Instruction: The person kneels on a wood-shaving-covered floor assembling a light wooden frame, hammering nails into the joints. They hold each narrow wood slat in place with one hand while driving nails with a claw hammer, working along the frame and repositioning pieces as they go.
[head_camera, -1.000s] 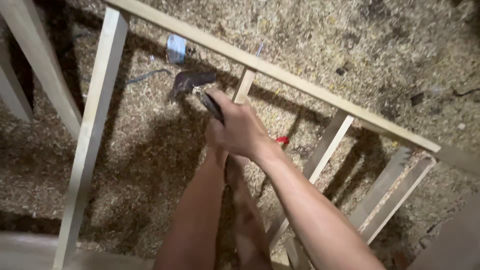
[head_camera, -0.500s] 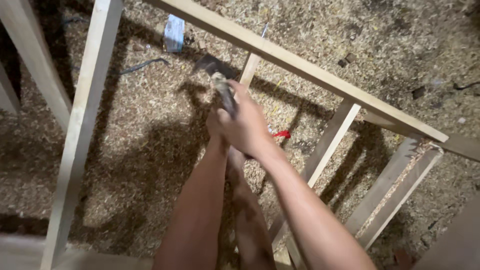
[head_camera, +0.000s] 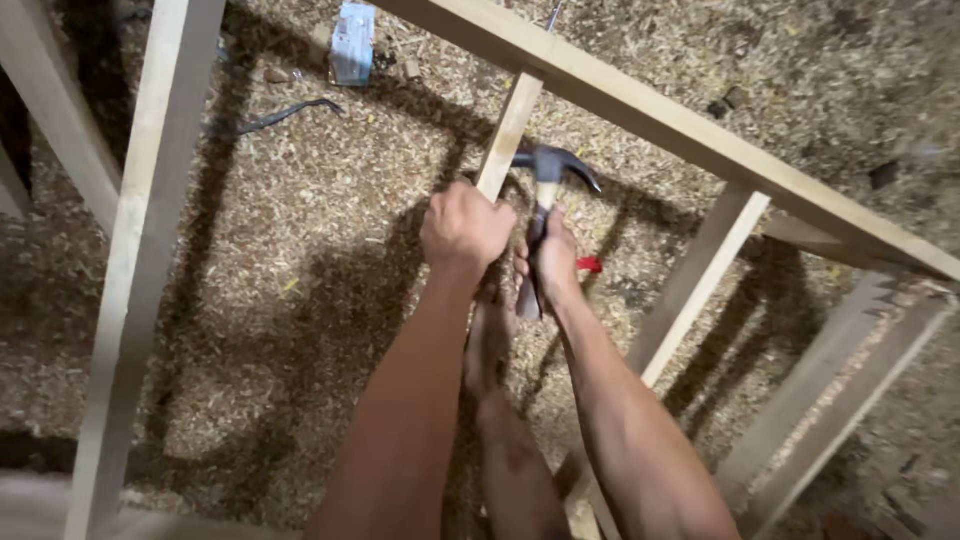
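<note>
My left hand (head_camera: 463, 230) grips a light wooden slat (head_camera: 508, 135) that runs up to the long top rail (head_camera: 680, 125) of a wooden frame. Right beside it, my right hand (head_camera: 548, 262) holds a claw hammer (head_camera: 548, 170) by its handle; the dark steel head sits just right of the slat, below the rail. My bare foot and shin (head_camera: 492, 350) show between my two forearms, on the sawdust-covered ground.
Another frame post (head_camera: 150, 250) stands at the left. More slats (head_camera: 700, 285) slant down at the right. A small blue-white packet (head_camera: 352, 42) and a dark curved strip (head_camera: 285, 115) lie on the sawdust at the top left. Something small and red (head_camera: 590, 264) lies near my right hand.
My two hands have come apart: the left now holds the slat while the right keeps the hammer. The hammer head has swung from the left of the slat to its right.
</note>
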